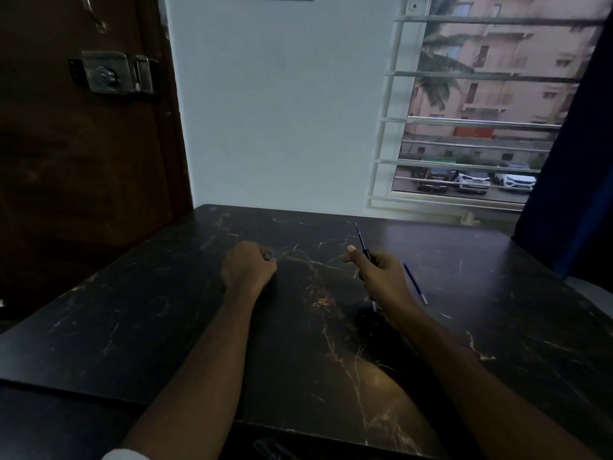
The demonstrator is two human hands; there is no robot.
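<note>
My right hand (381, 273) grips a dark pen (366, 254) over the middle of the black marble table (132, 320). The thumb is raised beside it. A thin blue refill (359, 234) sticks out of the pen's far end and points away from me. The pen's near end (374, 306) shows below my palm. A second blue refill (414, 283) lies loose on the table just right of that hand. My left hand (247, 268) rests on the table as a fist. A small grey piece (270, 257) shows at its curled fingertips; what it is cannot be made out.
The table stands against a white wall (282, 111). A dark wooden door with a metal lock (112, 73) is at the left. A barred window (474, 121) and a dark blue curtain (577, 161) are at the right. My knee (381, 393) shows below the table's near edge.
</note>
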